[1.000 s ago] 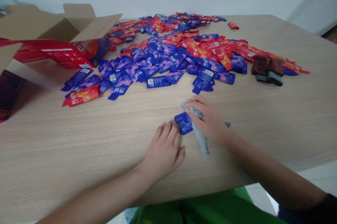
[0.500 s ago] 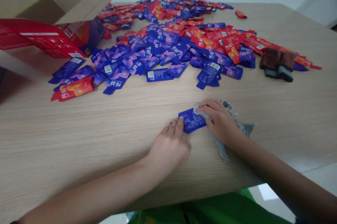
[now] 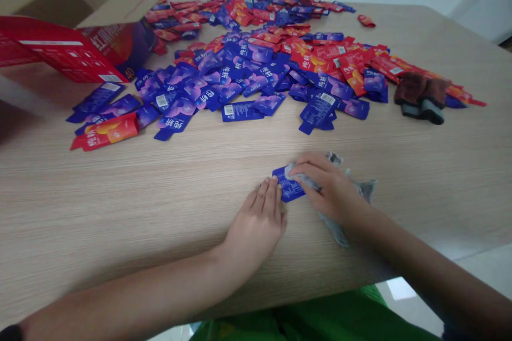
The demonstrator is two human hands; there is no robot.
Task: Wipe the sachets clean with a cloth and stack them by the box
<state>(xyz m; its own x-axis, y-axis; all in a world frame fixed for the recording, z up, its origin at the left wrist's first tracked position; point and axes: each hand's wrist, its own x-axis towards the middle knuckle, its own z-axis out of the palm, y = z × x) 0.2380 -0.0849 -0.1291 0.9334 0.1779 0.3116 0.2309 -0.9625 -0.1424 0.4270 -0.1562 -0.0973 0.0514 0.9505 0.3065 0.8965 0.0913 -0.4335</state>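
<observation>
A blue sachet [image 3: 292, 190] with fine white print lies flat on the table in front of me. My left hand [image 3: 256, 221] holds down its left end, the fingers close together and the thumb hidden. My right hand [image 3: 328, 186] is closed on a crumpled grey cloth [image 3: 335, 230] and presses part of it onto the sachet's right side. The cloth's loose ends spread out past the hand on the table. Beneath the cloth and fingers, the sachet's right end is hidden.
Behind my hands spreads a large heap of blue sachets [image 3: 208, 96] and red sachets [image 3: 312, 59]. An open red carton [image 3: 60, 55] stands at the left. One red sachet [image 3: 110, 132] lies near it. Brown and grey gloves or socks [image 3: 422, 96] lie at the right.
My right hand has slid the cloth a little to the left over the sachet, covering more of its right side. My left hand still holds the left end.
</observation>
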